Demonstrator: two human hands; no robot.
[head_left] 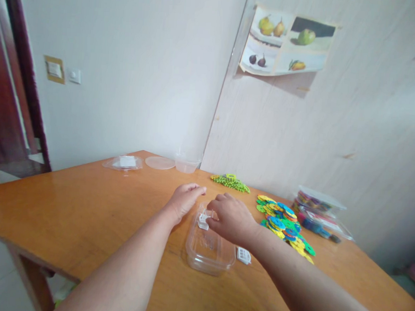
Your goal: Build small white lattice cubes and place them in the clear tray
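A clear rectangular plastic container [207, 255] stands on the wooden table in front of me. At its far left corner is my left hand [187, 202], fingers curled and pressed together; whatever they may hold is hidden. My right hand [233, 219] hovers over the container's far right part, with thumb and fingers bent and a gap between them. A small white gridded plastic piece [203, 221] shows inside the container's outline, close by my right thumb tip. Another white gridded piece [244, 255] lies on the table just right of the container.
Right of my hands is a pile of colourful notched discs [284, 222]. Behind it sit clear boxes [319, 215] with colourful contents. A heap of green pieces [230, 181], a clear tub [186, 163], a round lid [160, 162] and a clear lid [123, 163] lie along the back.
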